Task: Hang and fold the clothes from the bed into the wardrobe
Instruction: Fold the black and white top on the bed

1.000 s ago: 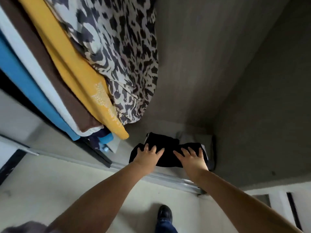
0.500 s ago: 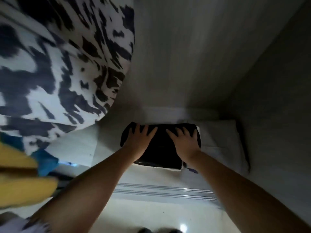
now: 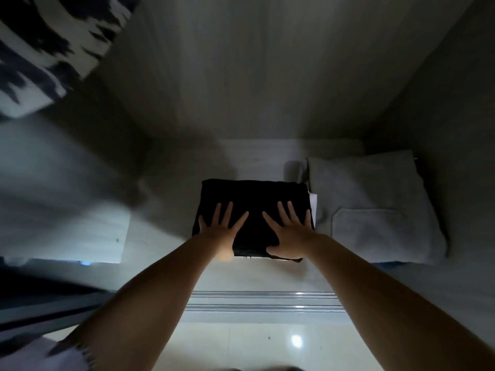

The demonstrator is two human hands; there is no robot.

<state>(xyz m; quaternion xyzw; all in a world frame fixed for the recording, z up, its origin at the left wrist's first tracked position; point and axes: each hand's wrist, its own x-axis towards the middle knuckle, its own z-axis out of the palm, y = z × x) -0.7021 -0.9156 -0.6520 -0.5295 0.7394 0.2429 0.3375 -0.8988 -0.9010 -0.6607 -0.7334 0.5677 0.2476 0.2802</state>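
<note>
Both bare forearms are stretched forward and down into the grey-walled wardrobe compartment (image 3: 267,76), roughly parallel, converging slightly toward the middle of the view. The left hand (image 3: 222,231) is laid palm-down on the near left part of a folded black fabric garment (image 3: 254,199), its fingers (image 3: 229,212) straight and spread, pointing away from the body, with the thumb seen at the garment's near edge. The right hand (image 3: 290,234) is laid flat in the same way on the near right part, fingers splayed and straight, the thumb stretched leftward along the near edge. Nothing is gripped by either hand; the cloth is only pressed from above.

The black garment lies on the pale wardrobe floor (image 3: 254,159), extending beyond the fingertips toward the back wall. Just beside the right hand's little finger, a folded light grey cloth item with a stitched pocket (image 3: 375,204) is seen, touching or nearly touching the black garment's right edge. Above and left of the left hand's fingers, a hanging black-and-white patterned fabric (image 3: 45,44) is seen, blurred. Behind the wrists, a metal sliding-door track (image 3: 262,301) runs across.
</note>
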